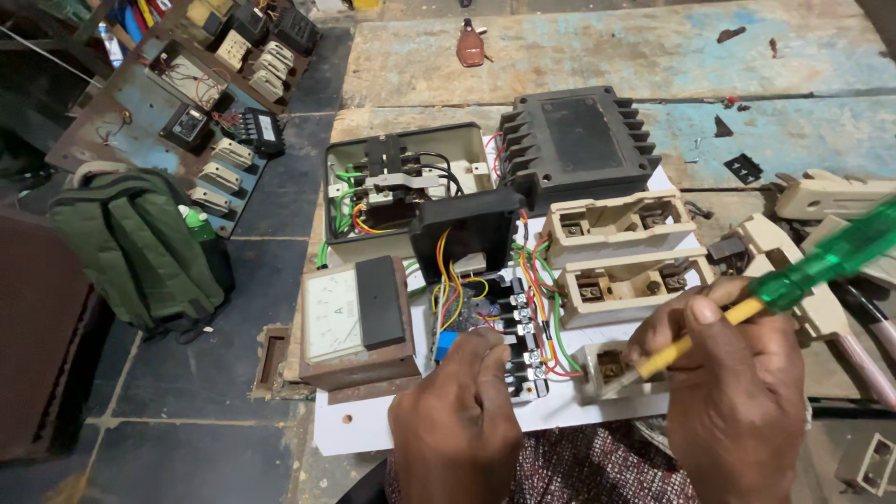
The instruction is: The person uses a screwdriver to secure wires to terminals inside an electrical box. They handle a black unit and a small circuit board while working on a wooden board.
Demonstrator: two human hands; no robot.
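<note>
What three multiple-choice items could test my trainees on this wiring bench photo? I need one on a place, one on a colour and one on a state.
1. Where does the green backpack lie?
A. On the floor left of the white board
B. On top of the black block
C. Behind the meter

2. What colour is the handle of the screwdriver?
A. Red
B. Clear green
C. Black

3. What is the right hand doing?
A. Resting open and empty
B. Gripping the screwdriver
C. Lifting the meter

Answers:
1 A, the backpack sits on the dark tiles, left of the board.
2 B, the handle is see-through green with a yellow shaft.
3 B, its fingers close round the screwdriver, whose tip points into a cream fuse holder, while the left hand rests by the wires.
</note>
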